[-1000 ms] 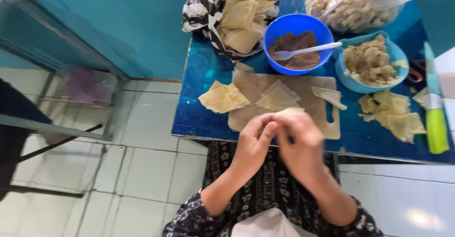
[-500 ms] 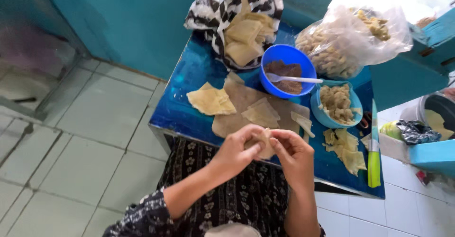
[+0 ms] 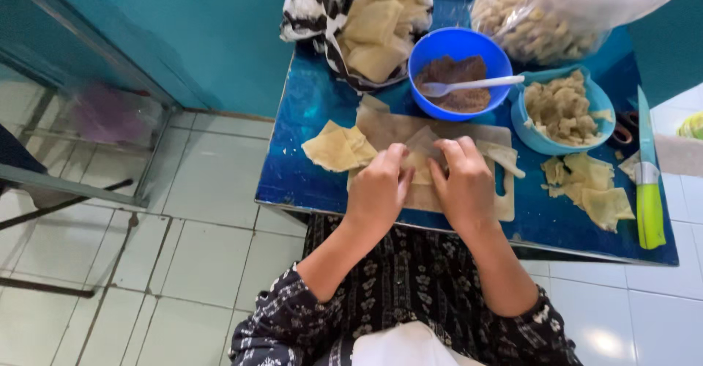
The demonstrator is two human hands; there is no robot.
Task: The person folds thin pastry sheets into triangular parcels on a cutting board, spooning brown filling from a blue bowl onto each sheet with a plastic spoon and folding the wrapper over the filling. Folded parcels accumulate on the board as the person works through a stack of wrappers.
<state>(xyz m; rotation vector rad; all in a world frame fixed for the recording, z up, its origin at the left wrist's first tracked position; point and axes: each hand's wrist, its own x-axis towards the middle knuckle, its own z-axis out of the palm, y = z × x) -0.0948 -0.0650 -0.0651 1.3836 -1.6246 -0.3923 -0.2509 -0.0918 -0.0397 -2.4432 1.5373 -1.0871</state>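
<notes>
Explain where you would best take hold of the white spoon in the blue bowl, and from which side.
Grip the white spoon by its handle end, coming from the right: the handle juts over the blue bowl rim there, clean and free, while its head lies in the brown filling.

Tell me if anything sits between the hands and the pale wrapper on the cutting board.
Nothing visible does. The left hand and right hand already rest on the pale wrapper, fingers pressing it against the cutting board.
</notes>
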